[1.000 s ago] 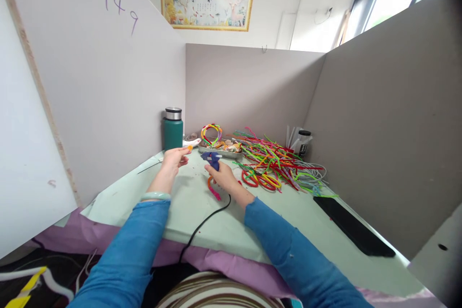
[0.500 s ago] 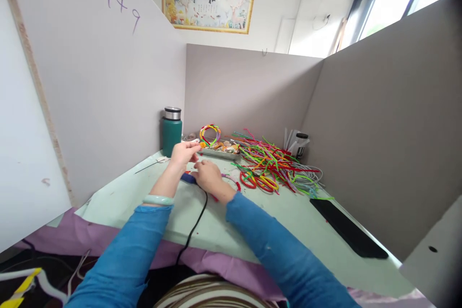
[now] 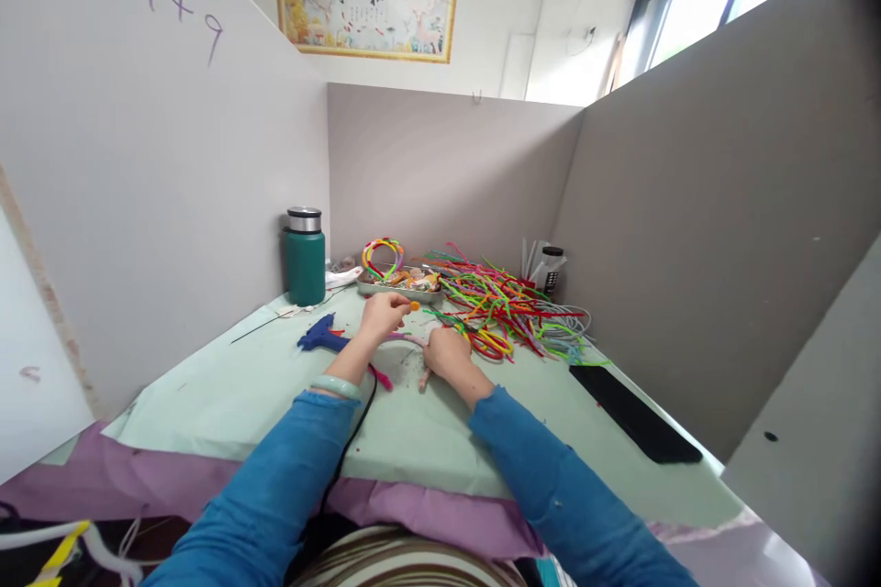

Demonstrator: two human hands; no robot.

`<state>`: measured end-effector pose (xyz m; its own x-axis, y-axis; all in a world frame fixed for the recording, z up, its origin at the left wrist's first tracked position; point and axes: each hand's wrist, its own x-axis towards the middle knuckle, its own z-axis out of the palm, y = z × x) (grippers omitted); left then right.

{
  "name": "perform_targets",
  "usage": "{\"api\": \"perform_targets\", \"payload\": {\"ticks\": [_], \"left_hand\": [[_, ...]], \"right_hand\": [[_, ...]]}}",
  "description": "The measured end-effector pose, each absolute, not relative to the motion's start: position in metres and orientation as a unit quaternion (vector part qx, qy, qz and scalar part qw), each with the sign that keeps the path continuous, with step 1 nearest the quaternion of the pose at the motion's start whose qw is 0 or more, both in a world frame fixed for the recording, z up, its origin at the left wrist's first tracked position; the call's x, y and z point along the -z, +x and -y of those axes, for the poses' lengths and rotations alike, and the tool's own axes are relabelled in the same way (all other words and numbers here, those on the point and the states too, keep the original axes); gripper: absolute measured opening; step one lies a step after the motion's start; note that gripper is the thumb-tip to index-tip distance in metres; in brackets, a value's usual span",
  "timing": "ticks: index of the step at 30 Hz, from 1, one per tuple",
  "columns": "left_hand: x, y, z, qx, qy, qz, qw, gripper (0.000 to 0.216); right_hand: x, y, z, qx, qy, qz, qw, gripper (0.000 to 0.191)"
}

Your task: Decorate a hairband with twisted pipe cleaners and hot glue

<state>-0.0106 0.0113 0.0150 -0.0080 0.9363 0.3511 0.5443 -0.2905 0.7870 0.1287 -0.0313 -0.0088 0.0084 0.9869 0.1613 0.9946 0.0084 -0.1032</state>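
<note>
The left hand [image 3: 383, 315] is closed at the fingertips and it pinches a small orange piece [image 3: 414, 306], which is lifted above the middle of the tabletop [image 3: 227, 394]. The right hand [image 3: 447, 353] is placed low on the tabletop, to the right of the left hand, with its fingers bent downward at the end of a thin purple band [image 3: 406, 337]; whether these fingers grip the band or only touch it, I cannot tell, because the back of the hand covers them. The purple band runs behind the left wrist and toward the right hand. To the left of the left wrist, a blue glue gun [image 3: 320, 333] lies on its side, and near it a black cable [image 3: 372, 399] passes down to the front edge. A bright pink fuzzy end [image 3: 384, 379] lies close to this cable (what it belongs to is partly hidden by the forearm). Behind the hands stands a metal tray [image 3: 432, 298] with small mixed pieces, and a many-coloured ring [image 3: 366, 255] is upright at its left part. On the right is spread a big heap of fuzzy coloured stems [image 3: 496, 289], with red and yellow loops [image 3: 490, 347] before it. A green bottle [image 3: 305, 268] stands at the left partition.
</note>
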Motion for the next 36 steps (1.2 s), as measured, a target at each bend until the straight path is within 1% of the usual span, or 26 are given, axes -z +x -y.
{"api": "perform_targets", "payload": {"ticks": [2, 4, 7, 11, 15, 18, 22, 31, 36], "left_hand": [[-0.011, -0.013, -0.011, -0.428, 0.700, -0.558, 0.121, 0.016], [-0.009, -0.014, -0.009, -0.422, 0.721, -0.549, 0.024, 0.017], [-0.008, -0.015, -0.005, -0.432, 0.739, -0.510, -0.089, 0.019], [-0.007, -0.014, -0.002, -0.448, 0.751, -0.444, -0.196, 0.021], [-0.006, -0.014, -0.004, -0.434, 0.767, -0.395, -0.260, 0.025], [-0.006, -0.014, -0.005, -0.414, 0.772, -0.389, -0.285, 0.024], [-0.006, -0.013, -0.005, -0.397, 0.776, -0.392, -0.293, 0.022], [-0.006, -0.011, 0.001, -0.381, 0.794, -0.388, -0.270, 0.023], [-0.005, -0.013, 0.000, -0.401, 0.801, -0.378, -0.234, 0.020]], "right_hand": [[0.011, 0.128, 0.031, 0.051, -0.684, 0.714, 0.139, 0.022], [0.013, 0.130, 0.031, 0.087, -0.655, 0.723, 0.204, 0.022], [0.013, 0.133, 0.032, 0.122, -0.619, 0.723, 0.282, 0.019], [0.012, 0.133, 0.033, 0.141, -0.596, 0.721, 0.324, 0.015], [0.011, 0.133, 0.032, 0.155, -0.587, 0.717, 0.342, 0.013], [0.011, 0.133, 0.031, 0.160, -0.586, 0.715, 0.347, 0.012], [0.012, 0.133, 0.031, 0.161, -0.582, 0.717, 0.350, 0.012], [0.012, 0.134, 0.031, 0.166, -0.576, 0.716, 0.357, 0.013], [0.012, 0.135, 0.030, 0.164, -0.570, 0.715, 0.369, 0.012]]}}
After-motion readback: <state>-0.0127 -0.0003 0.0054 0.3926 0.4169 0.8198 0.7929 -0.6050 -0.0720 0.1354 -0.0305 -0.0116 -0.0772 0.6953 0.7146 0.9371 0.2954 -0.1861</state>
